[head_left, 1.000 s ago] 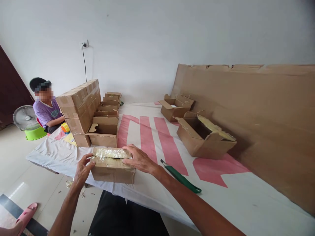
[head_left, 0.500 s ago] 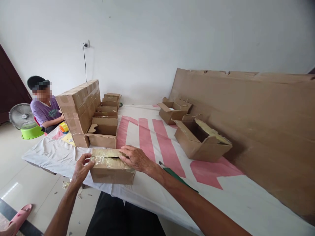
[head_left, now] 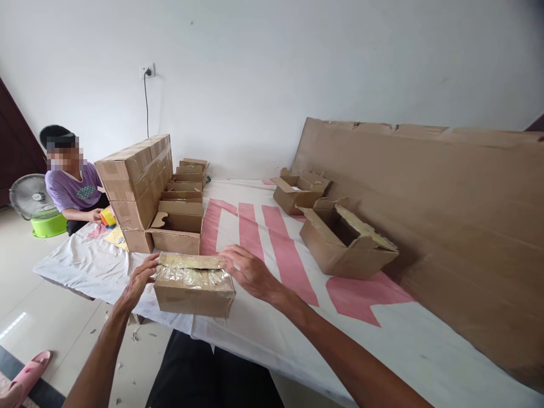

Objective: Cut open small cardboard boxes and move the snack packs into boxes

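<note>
Fan [head_left: 39, 195]: round, on a green base, on the floor.
Co-worker [head_left: 79, 190]: in a purple shirt, one hand at a yellow roll [head_left: 107, 217].
Stacked boxes [head_left: 140, 187]: closed, three high, on the left part of the cloth-covered table [head_left: 250, 331].
Left hand [head_left: 138, 279]: fingers loosely bent, slightly parted, nothing pinched; tips at or just beside the upper left corner of the taped box [head_left: 193, 297], contact unclear.
Row of open boxes [head_left: 176, 242]: just right of the stacked boxes, flaps raised.
Taped box: upright at the table's near edge, between both hands; shiny tape across the top, thin dark slit between flaps.
Right hand [head_left: 250, 273]: fingers stretched and parted, blurred, over the right end of the taped box; touch uncertain, nothing gripped.
Two open boxes [head_left: 335, 255]: well right of the right hand, before a large cardboard sheet [head_left: 459, 226].
</note>
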Demonstrator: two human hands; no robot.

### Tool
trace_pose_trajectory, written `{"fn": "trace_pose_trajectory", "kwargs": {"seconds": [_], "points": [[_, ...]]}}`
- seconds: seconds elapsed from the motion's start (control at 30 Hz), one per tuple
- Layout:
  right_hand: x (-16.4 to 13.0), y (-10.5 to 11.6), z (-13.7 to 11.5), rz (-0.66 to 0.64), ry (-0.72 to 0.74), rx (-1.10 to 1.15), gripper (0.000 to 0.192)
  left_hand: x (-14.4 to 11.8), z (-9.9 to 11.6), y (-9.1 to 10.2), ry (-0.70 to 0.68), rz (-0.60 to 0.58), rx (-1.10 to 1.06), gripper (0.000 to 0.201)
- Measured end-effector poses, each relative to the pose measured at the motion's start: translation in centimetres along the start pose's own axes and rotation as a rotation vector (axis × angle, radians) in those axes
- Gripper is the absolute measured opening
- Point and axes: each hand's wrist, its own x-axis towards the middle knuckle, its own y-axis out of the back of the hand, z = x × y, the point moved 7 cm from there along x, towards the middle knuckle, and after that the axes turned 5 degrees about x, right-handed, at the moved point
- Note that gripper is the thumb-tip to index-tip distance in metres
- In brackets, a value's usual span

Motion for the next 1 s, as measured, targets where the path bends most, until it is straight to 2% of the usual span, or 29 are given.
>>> {"fn": "trace_pose_trajectory", "kwargs": {"seconds": [0.07, 0.1, 0.17, 0.23, 0.37, 0.47, 0.53, 0.63, 0.7, 0.73, 0.8, 0.87, 0.93, 1.0], "points": [[-3.2, 1.9, 3.4, 0.033, -0.152, -0.134, 0.031, 0.3, -0.2, 0.2, -0.008, -0.060, 0.010, 0.040], [-5.2, 2.6, 5.4, 0.011, -0.266, -0.235, 0.028, 0.4, -0.2, 0.1, -0.016, -0.100, 0.017, 0.040], [-9.4, 3.0, 9.4, -0.125, -0.480, -0.356, 0.023, 0.6, -0.1, -0.2, -0.037, -0.159, 0.021, 0.040], [-12.9, 2.9, 12.3, -0.226, -0.598, -0.402, 0.020, 0.7, 0.3, -0.5, -0.075, -0.168, 0.015, 0.040], [-15.8, 2.1, 14.7, -0.218, -0.623, -0.475, 0.018, 0.1, 1.3, -1.1, -0.156, -0.137, 0.016, 0.041], [-16.2, 2.1, 15.5, -0.166, -0.621, -0.447, 0.018, -0.5, 1.5, -1.4, -0.158, -0.138, 0.008, 0.041], [-15.7, 3.2, 15.4, -0.083, -0.626, -0.404, 0.020, -0.7, 1.6, -1.4, -0.167, -0.127, 0.015, 0.036], [-13.5, 5.9, 12.9, 0.139, -0.624, -0.266, 0.025, -0.8, 1.7, -1.6, -0.164, -0.108, 0.026, 0.031], [-10.7, 6.9, 9.3, 0.194, -0.550, -0.066, 0.033, -0.9, 1.6, -1.9, -0.146, -0.112, 0.041, 0.032], [-8.9, 6.6, 7.1, 0.140, -0.516, 0.043, 0.039, -1.0, 1.6, -2.0, -0.141, -0.117, 0.053, 0.033], [-5.1, 5.2, 1.8, -0.065, -0.381, 0.191, 0.042, -1.2, 1.7, -2.2, -0.141, -0.120, 0.074, 0.035], [-1.7, 4.0, -3.3, -0.198, -0.196, 0.187, 0.035, -1.3, 1.8, -2.2, -0.144, -0.119, 0.085, 0.037], [1.0, 2.7, -6.6, -0.289, -0.084, 0.143, 0.029, -1.4, 1.8, -2.2, -0.140, -0.118, 0.095, 0.039], [2.9, 1.5, -8.3, -0.360, -0.030, 0.088, 0.025, -1.5, 1.9, -2.2, -0.139, -0.118, 0.108, 0.040]]}}
